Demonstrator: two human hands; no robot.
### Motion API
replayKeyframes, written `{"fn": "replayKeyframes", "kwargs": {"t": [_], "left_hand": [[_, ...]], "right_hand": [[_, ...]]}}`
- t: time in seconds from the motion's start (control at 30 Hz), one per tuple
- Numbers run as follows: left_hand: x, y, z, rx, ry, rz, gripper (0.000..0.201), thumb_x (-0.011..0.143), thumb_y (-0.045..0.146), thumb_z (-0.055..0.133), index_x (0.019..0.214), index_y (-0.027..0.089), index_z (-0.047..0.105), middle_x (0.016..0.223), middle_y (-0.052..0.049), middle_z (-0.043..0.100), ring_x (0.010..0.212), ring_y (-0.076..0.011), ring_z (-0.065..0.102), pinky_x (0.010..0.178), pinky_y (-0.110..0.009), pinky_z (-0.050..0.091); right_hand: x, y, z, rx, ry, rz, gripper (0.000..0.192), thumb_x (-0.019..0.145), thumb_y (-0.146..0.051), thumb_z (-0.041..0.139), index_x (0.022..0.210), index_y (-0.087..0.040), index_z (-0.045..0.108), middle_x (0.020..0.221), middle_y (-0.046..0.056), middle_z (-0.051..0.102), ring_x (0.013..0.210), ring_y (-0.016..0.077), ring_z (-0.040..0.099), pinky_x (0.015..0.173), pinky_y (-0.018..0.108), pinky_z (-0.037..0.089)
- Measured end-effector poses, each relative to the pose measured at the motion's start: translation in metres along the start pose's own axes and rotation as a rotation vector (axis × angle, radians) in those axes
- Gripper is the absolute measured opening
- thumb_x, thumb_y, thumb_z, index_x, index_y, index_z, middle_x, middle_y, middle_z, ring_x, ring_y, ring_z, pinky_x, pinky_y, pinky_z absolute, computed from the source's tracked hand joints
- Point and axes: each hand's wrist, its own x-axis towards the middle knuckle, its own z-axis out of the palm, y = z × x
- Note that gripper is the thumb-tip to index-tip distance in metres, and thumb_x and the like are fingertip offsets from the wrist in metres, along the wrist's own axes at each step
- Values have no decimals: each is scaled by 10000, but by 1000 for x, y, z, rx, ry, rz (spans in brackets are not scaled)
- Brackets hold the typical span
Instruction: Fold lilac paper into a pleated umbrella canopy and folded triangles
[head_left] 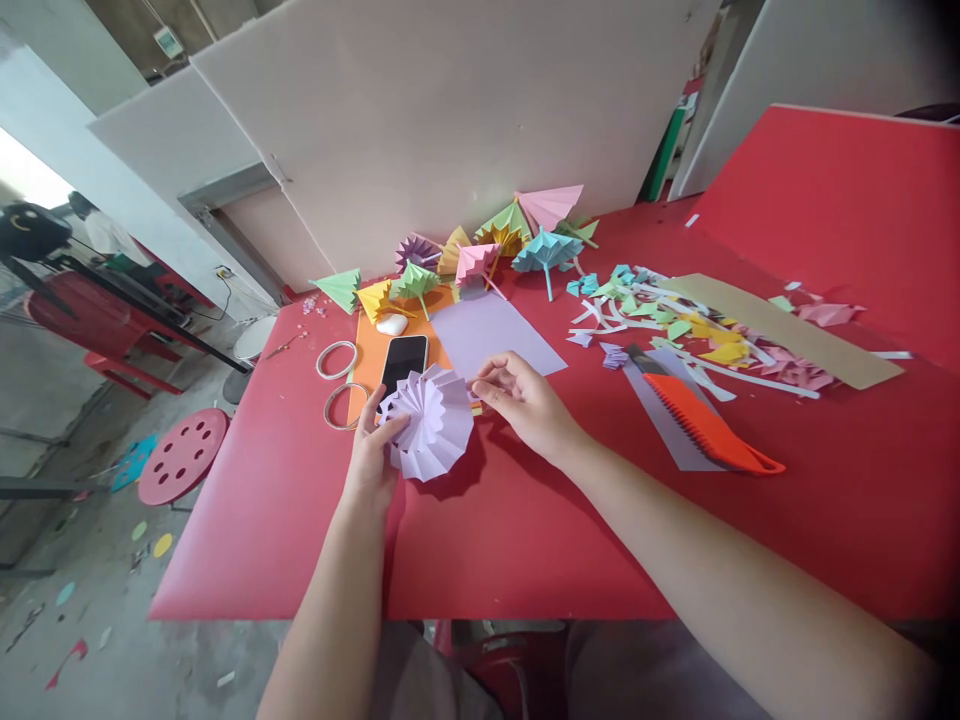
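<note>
I am looking down at a red table (525,540) through a camera worn on the head, with both bare hands working near its front middle. The left hand (373,450) grips the lower left edge of a lilac pleated paper fan (431,420), fingers closed on the folds and thumb pressing the face, which seems to keep the round, ribbed shape from springing flat. The right hand (525,400) sits at the fan's upper right edge, its fingertips pinched together on the rim of the pleats, as if steadying or adjusting one fold. The fan is held just above the table surface, tilted toward me, between the two hands. Directly behind it lies a black phone (404,362), resting on an orange sheet (367,365), with a flat lilac sheet (495,335) just beside it on the right, close enough to be reached easily. Two tape rings (337,360) lie to the left of the phone, and a small white object (391,324) sits behind it; I cannot tell what it is. Farther back, a row of small folded paper umbrellas (480,250) in many colours leans by a pale board. To the right lie an orange saw-edged cutter (705,425), a heap of paper scraps (675,325) and a strip of brown cardboard (795,330), kept well apart from the hands. A red stool (184,455) stands on the floor at left.
</note>
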Motion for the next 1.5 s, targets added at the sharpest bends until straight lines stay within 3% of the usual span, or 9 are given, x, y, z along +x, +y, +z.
{"fn": "replayKeyframes", "kwargs": {"t": [0.1, 0.23, 0.4, 0.57, 0.77, 1.0, 1.33, 1.5], "left_hand": [[-1, 2, 0, -17, 21, 28, 772, 561, 142, 745, 1274, 239, 467, 907, -11, 662, 639, -113, 616, 566, -204, 470], [-1, 2, 0, -6, 6, 62, 764, 577, 135, 749, 1279, 234, 465, 946, -29, 663, 702, -130, 634, 622, -215, 487], [-2, -1, 0, 12, 3, 84, 797, 569, 134, 760, 1299, 221, 449, 891, -33, 670, 688, -135, 638, 632, -219, 486], [-1, -2, 1, 19, -3, 111, 820, 560, 136, 770, 1306, 209, 439, 856, -39, 673, 687, -148, 647, 628, -224, 489], [-1, -3, 1, 15, -7, 121, 779, 569, 120, 761, 1281, 221, 462, 916, -38, 666, 728, -142, 653, 641, -210, 492], [-2, -4, 1, 49, -14, 138, 788, 574, 131, 768, 1289, 239, 454, 943, -38, 663, 747, -147, 655, 666, -220, 494], [-4, -3, 2, 65, -14, 139, 775, 567, 150, 781, 1272, 245, 473, 998, -49, 648, 791, -158, 647, 676, -228, 489], [-3, -4, 2, 67, -24, 142, 770, 580, 155, 773, 1276, 244, 456, 1037, -52, 630, 806, -153, 642, 685, -228, 490]], "right_hand": [[-1, -2, 1, 114, -104, 79, 220, 738, -417, 626, 762, -223, 525, 710, -25, 607, 680, 133, 594, 691, 305, 468], [-1, -3, 3, 261, -158, 107, 169, 693, -354, 672, 795, -225, 634, 817, -7, 658, 762, 133, 598, 742, 313, 470], [-1, 1, 6, 379, -176, 200, 147, 648, -319, 727, 759, -229, 689, 840, -3, 681, 825, 136, 596, 833, 337, 444], [-2, 0, 6, 520, -199, 332, 177, 604, -295, 763, 747, -227, 686, 804, -16, 671, 763, 125, 600, 816, 341, 459], [-2, 0, 5, 543, -196, 354, 172, 602, -248, 751, 764, -221, 701, 890, -12, 668, 819, 111, 591, 813, 283, 467], [-3, -1, 6, 622, -197, 430, 160, 602, -211, 740, 754, -223, 689, 817, -17, 680, 750, 115, 621, 778, 294, 506], [-3, 3, 8, 633, -161, 411, 166, 564, -203, 763, 716, -230, 699, 816, -25, 697, 772, 110, 629, 813, 294, 500], [-4, 3, 9, 402, -99, 272, 183, 606, -225, 745, 785, -244, 715, 860, -10, 724, 841, 140, 650, 887, 345, 475]]}}
